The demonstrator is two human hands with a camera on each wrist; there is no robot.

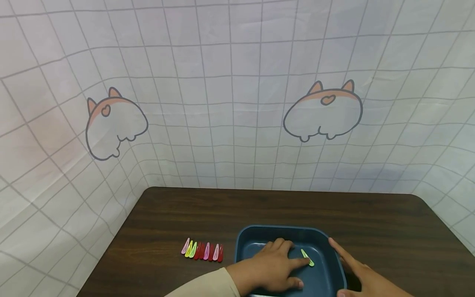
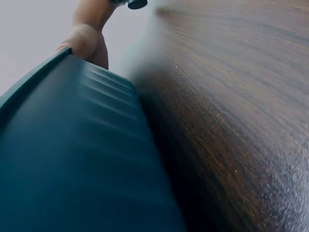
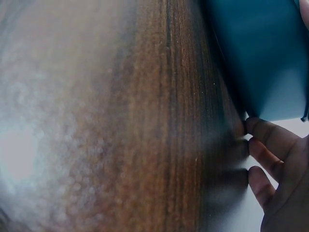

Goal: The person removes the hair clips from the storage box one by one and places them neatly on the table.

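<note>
Left hand [image 1: 276,264] flat in tray [image 1: 282,233] (touching green clip [image 1: 307,257]); right hand [image 1: 361,270] on rim.

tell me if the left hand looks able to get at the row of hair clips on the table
Probably yes. The left hand lies inside the tray, fingers at a green clip. The row of hair clips lies just left of the tray on bare table, nothing between.

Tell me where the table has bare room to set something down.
Bare wood runs across the table between the tray's far rim and the back edge, and on the far right beyond the right hand. A narrow gap separates the hair clips from the tray. Crowded: inside the tray, where the left hand touches the green clip.
</note>
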